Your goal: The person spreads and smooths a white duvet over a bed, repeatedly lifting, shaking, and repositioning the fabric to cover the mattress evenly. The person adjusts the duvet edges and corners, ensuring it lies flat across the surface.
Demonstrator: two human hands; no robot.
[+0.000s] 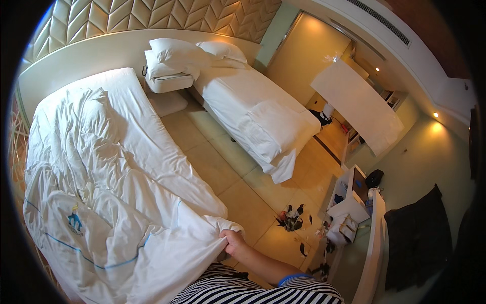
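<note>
A rumpled white duvet point(167, 258) with thin blue lines and a small blue and yellow emblem is spread over the bed at the left. My right hand point(232, 242) has its fingers closed on the duvet's edge at the near right corner of that bed, and the cloth is drawn taut toward it. Bunched folds of the duvet lie along the bed's left side. A strip of white sheet point(152, 126) shows on the bed's right side. My left hand is out of view.
A second bed point(248, 111) with white bedding stands beyond a tiled aisle. Between the bed heads is a nightstand point(172, 84) topped with pillows. Dark scattered items point(290, 219) and a pale bag point(342, 229) lie on the floor at right, near a white desk point(349, 197).
</note>
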